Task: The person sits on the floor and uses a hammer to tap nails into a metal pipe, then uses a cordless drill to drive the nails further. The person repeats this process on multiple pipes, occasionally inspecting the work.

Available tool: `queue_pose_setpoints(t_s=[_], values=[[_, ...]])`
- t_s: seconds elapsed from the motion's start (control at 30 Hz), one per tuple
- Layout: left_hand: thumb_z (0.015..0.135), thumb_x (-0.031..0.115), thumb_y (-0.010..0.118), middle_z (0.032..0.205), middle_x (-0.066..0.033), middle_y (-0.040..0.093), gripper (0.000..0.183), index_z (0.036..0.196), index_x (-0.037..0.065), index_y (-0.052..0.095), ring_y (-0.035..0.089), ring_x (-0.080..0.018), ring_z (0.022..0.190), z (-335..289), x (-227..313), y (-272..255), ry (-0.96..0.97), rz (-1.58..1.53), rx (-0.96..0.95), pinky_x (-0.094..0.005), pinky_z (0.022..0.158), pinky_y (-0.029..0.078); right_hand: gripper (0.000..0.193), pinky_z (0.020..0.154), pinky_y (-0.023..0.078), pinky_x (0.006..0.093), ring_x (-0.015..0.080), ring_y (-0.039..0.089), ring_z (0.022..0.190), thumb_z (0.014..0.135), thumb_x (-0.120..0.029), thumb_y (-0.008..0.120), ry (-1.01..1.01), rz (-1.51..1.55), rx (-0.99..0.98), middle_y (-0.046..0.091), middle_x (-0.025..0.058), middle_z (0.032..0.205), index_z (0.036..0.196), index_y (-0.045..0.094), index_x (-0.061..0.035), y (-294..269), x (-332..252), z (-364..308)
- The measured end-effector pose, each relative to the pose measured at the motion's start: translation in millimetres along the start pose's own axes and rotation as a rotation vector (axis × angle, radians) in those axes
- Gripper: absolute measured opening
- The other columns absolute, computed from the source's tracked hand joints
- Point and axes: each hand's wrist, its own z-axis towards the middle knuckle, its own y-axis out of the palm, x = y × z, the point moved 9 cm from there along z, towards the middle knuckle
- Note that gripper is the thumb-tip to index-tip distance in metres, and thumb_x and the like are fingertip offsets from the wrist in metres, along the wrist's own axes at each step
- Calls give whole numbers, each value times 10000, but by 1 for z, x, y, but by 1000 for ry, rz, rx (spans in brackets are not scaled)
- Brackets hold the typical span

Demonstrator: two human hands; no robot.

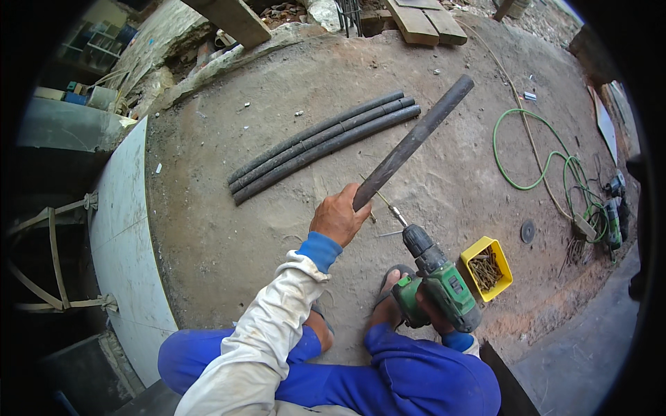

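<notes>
Gripping the near end of a dark pipe [416,142], the left hand [338,218] is closed around it just left of the frame's centre, and the pipe slants from there toward the upper right. The right hand [431,313], mostly hidden, grasps the handle of a green and black cordless drill [447,288] right of the lower centre. From the drill's chuck, a thin yellowish shaft [383,200] points up and left to the pipe beside the left hand; whether it passes through the pipe or behind it, I cannot tell.

A thin metal rod [390,234] lies on the ground [236,270] just left of the chuck. Right of the drill stands a yellow container [505,267] holding many brownish screws [484,269], with a dark round disc [528,231] near it, farther up and right. Above the left hand, three more dark pipes [325,142] lie side by side across the upper middle. A green cord [494,142] loops at the right, near a green power tool [614,222] at the right edge. Pale tiles [132,256] border the ground at the left, and wooden boards [424,26] lie at the top.
</notes>
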Motion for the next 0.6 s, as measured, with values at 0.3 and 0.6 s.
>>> queue_pose_setpoints(t_s=[0.3, 0.6], values=[[945, 302, 789, 904, -209, 753, 365, 1216, 92, 665, 748, -433, 868, -2, 6, 7, 65, 66, 21, -505, 763, 587, 506, 992, 534, 398, 238, 667, 1145, 925, -241, 836, 156, 63, 1, 704, 80, 1244, 1369, 651, -83, -2, 26, -10], [969, 338, 753, 864, -193, 753, 329, 1164, 112, 615, 755, -431, 810, -5, 16, 6, 158, 115, -7, -526, 701, 595, 468, 960, 539, 399, 230, 671, 1115, 941, -295, 847, 325, 147, 1, 711, 75, 1204, 1321, 660, -95, -3, 22, -24]])
